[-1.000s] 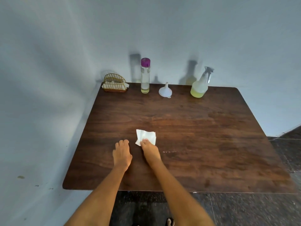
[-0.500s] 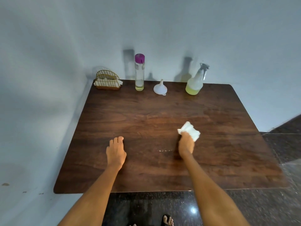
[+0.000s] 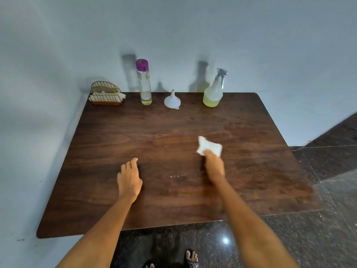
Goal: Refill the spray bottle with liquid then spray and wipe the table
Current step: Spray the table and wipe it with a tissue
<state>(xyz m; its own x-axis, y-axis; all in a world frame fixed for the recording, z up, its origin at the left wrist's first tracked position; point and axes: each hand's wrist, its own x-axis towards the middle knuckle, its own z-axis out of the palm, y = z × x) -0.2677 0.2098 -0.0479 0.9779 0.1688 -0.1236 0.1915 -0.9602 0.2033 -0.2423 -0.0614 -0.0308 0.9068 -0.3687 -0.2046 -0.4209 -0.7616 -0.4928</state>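
The right hand [image 3: 214,167] presses a crumpled white tissue [image 3: 209,147] against the dark wooden table [image 3: 173,200], right of centre; its fingers curl down onto the tissue's near edge, though motion blur leaves the exact grip unclear; the left hand [image 3: 129,179] lies flat on the wood, palm down, fingers loosely together, holding nothing. Along the far edge stand the spray bottle [image 3: 213,91], upright with yellow-green liquid in its base; a white funnel [image 3: 172,100], mouth down; a tall clear bottle [image 3: 144,82] with a purple cap; and a wire napkin holder [image 3: 106,93] in the left corner.
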